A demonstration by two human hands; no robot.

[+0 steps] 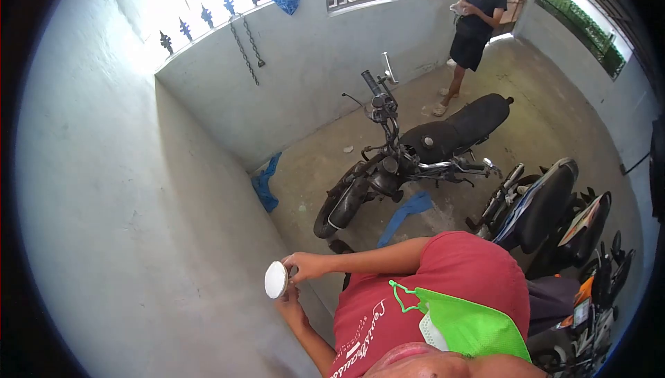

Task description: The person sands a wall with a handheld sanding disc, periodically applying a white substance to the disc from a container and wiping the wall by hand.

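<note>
Currently, the right hand (309,266) and left hand (291,306) both grip a round white-faced object (276,280) before the pale wall (125,198), while a black motorcycle (454,127) stands between them and another person (479,28).

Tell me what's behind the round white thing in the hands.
Pale wall shows behind the round white thing; parts of the right hand and left hand show at its rim. What it covers directly cannot be seen.

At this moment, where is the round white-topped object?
In the head view, the round white-topped object is left of centre, below mid-height, beside the person's right hand and just above their left hand.
</note>
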